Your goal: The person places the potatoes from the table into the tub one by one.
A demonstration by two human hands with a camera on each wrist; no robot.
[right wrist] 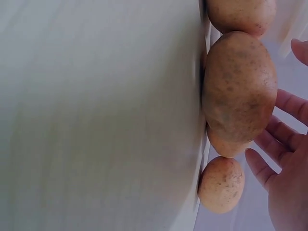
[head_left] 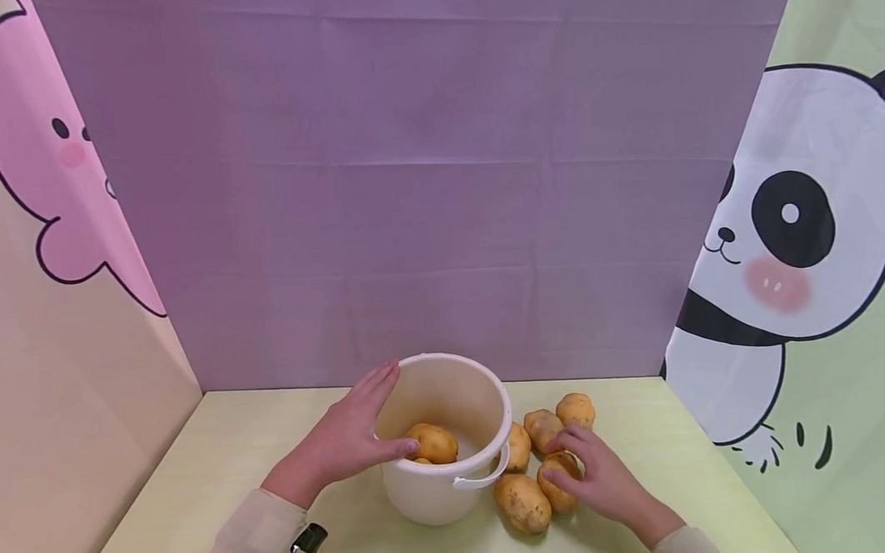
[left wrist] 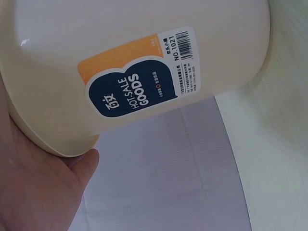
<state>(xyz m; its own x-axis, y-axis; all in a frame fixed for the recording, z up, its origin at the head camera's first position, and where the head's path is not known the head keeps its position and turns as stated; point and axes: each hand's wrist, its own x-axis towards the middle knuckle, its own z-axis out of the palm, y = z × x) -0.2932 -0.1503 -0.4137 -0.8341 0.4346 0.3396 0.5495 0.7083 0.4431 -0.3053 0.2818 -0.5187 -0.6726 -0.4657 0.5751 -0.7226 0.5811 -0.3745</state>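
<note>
A cream plastic bucket stands on the table, tilted in the left wrist view. My left hand holds its rim from the left, with the thumb over the near edge. Inside lies a potato, and a sliver of another shows beneath it. Over a potato to the right of the bucket hovers my right hand, its fingers spread and loosely bent. In the right wrist view those fingers are close behind a large potato; whether they touch it I cannot tell.
Several more potatoes lie beside the bucket, including a front one and a far one. The bucket's handle hangs toward them. A purple cloth wall closes the table's back edge, with printed panels at both sides.
</note>
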